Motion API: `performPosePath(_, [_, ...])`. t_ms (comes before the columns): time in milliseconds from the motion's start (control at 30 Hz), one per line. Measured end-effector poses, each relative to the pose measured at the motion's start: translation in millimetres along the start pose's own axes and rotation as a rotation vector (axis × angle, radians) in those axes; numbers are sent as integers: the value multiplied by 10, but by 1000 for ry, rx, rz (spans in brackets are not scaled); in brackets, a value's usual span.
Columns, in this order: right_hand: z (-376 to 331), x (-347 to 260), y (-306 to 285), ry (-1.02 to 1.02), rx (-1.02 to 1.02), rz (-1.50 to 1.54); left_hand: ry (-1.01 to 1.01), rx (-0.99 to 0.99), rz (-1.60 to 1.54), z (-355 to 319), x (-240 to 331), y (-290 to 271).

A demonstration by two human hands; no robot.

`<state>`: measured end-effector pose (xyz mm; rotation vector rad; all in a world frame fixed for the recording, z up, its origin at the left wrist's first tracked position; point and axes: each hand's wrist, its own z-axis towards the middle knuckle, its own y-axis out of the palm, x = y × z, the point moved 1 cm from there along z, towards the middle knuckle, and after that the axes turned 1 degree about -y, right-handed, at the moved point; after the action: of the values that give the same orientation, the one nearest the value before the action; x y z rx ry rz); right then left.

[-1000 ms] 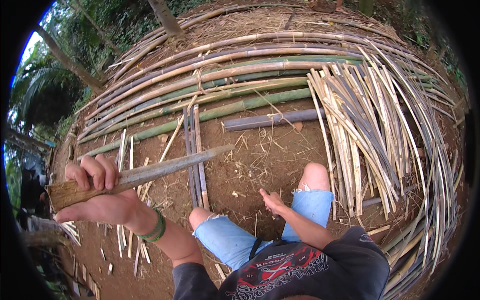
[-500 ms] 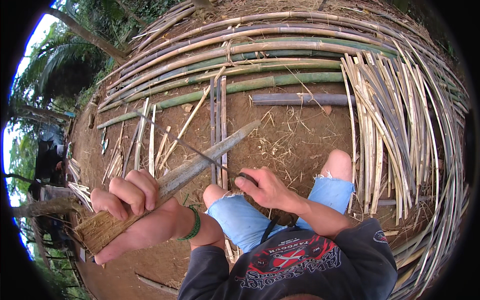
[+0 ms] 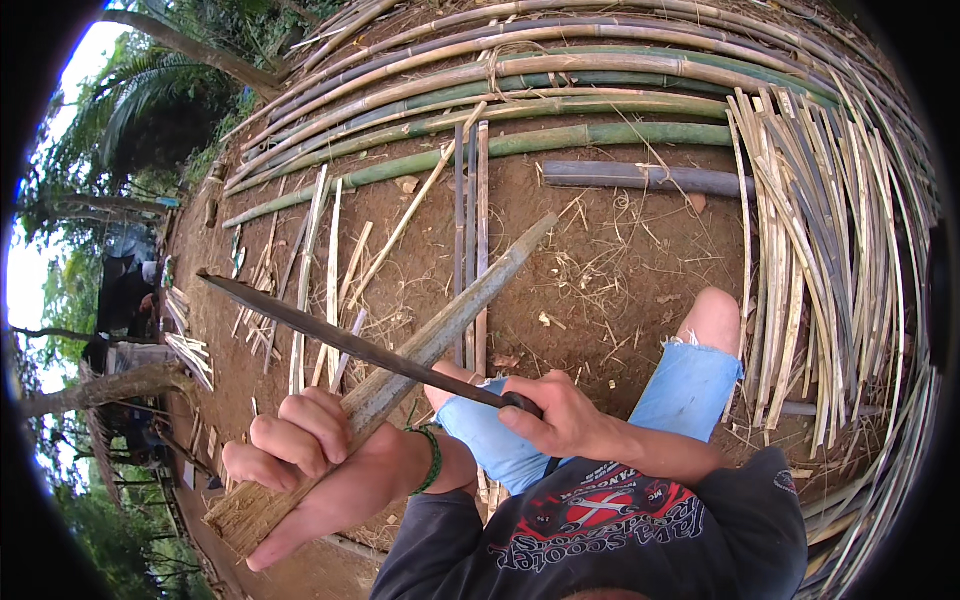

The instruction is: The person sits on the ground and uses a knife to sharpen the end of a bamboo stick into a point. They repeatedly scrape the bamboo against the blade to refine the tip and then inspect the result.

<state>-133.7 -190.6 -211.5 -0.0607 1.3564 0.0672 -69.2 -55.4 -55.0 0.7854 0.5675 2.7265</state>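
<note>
My left hand (image 3: 350, 490) is closed around the thick near end of a tapered piece of wood (image 3: 485, 290), grey and weathered along its length and yellowish at the cut end. Its narrow tip slants away to the upper right. In my right hand (image 3: 565, 415), closed on a dark handle, is a machete (image 3: 320, 332). The long dark blade points to the upper left and crosses over the wood's middle; whether the two touch I cannot tell. A green cord bracelet (image 3: 430, 460) circles my left wrist.
Long bamboo poles (image 3: 600, 65) lie across the far ground. A heap of split bamboo strips (image 3: 790, 270) rests at the right. More strips (image 3: 310, 285) and shavings (image 3: 580, 280) are scattered on the brown soil. A dark bamboo length (image 3: 640, 177) lies beyond my knees. Trees stand left.
The machete blade has turned from nearly edge-on to showing its broad side. The whole scene has shifted rightward in view; both hands keep their grips.
</note>
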Motion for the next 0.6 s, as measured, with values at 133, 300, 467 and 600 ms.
performPosePath(133, [-6, 790, -155, 378, 194, -27, -8, 28, 52, 109, 16, -47])
performPosePath(300, [-56, 119, -33, 183, 1, 63, 10, -3, -8, 17, -8, -11])
performPosePath(467, [-106, 540, 50, 182, 7, 45, 5, 120, 63, 153, -24, -182])
performPosePath(600, [-1, 321, 119, 310, 103, 46, 21, 166, 87, 115, 0, -177])
